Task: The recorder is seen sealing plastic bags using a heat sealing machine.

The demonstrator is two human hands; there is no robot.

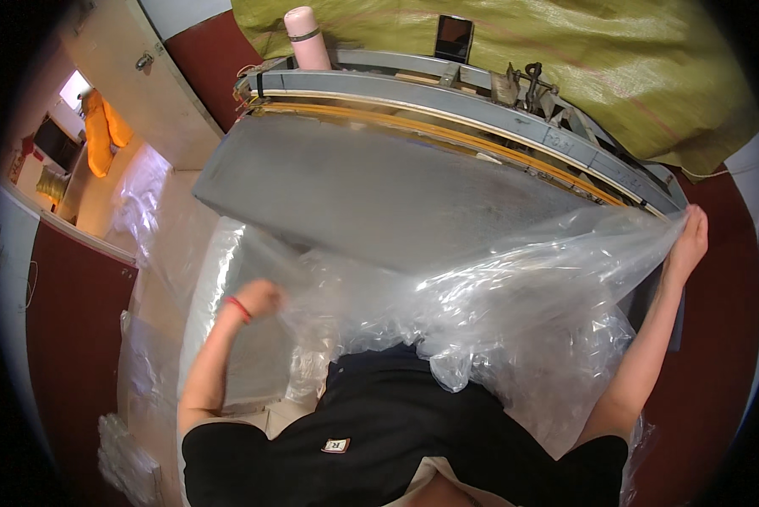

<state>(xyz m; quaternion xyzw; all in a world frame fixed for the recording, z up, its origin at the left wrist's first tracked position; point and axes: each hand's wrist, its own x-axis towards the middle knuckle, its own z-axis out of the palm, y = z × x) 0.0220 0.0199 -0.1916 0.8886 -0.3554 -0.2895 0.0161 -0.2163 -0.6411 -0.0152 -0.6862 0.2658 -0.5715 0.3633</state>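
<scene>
A large clear plastic film (515, 262) spreads across the near side of a grey flat worktop (346, 177) and hangs in crumpled folds in front of me. My right hand (692, 237) is closed on its far right corner, pulling the film taut beside the end of a long metal beam (430, 99). On the left, my left hand (261, 297), with a red band at the wrist, is beside the film's left part. Motion smears its fingers, so I cannot make out whether it grips the film.
Behind the worktop, orange strips (481, 145) run along the beam. A pink bottle (308, 42), a dark phone-like device (454, 39) and a metal clamp (532, 83) are at the back. More clear plastic (130, 460) lies at lower left. A door (134, 76) stands ajar at far left.
</scene>
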